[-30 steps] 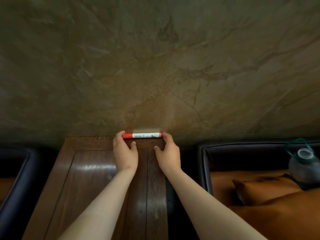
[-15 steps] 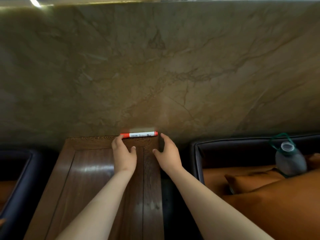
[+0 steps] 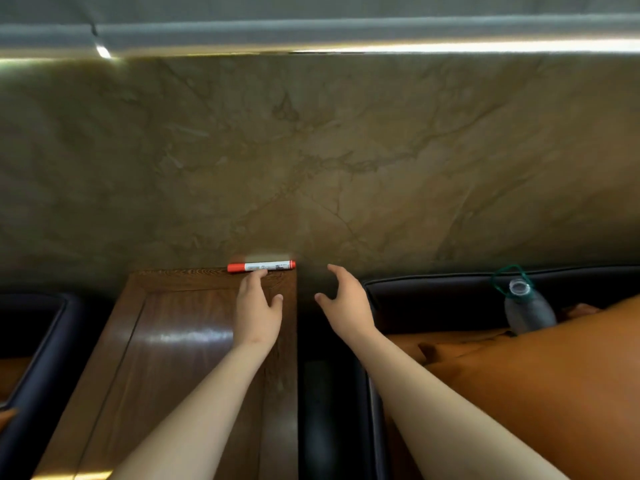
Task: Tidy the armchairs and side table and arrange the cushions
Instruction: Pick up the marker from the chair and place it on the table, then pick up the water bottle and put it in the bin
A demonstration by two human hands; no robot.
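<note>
Fingers [image 3: 257,276] of the left hand [image 3: 258,311] lie spread and loose, one tip touching the red-capped white marker pen [image 3: 261,266], holding nothing. The right hand [image 3: 344,303] hovers open off the edge, fingers wide, also empty. That marker lies along the far edge of the dark polished wooden worktop [image 3: 166,341], against the brown marble wall [image 3: 311,150]. To finish this step well, I judge a light touch is enough to leave the pen parallel to the wall so it cannot roll. On the right, the dark-framed armchair [image 3: 433,289] holds an orange cushion [image 3: 536,375] and a grey plastic water bottle [image 3: 526,311] with a green loop, probably next to clear.
</note>
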